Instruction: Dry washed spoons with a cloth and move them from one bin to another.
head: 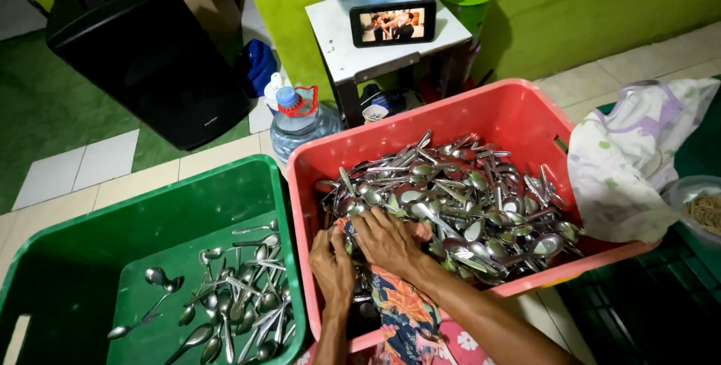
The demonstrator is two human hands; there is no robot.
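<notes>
While both my hands press into the spoon heap [458,207] in the red crate [518,113], left grip [333,263] and right grip [387,239] close around a patterned cloth [402,312] bunched beneath them, seemingly for wiping.

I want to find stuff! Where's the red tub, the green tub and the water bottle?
red tub [518,113], head view, inner back wall.
green tub [150,218], head view, inner back wall.
water bottle [297,128], head view, clear shoulder.
</notes>
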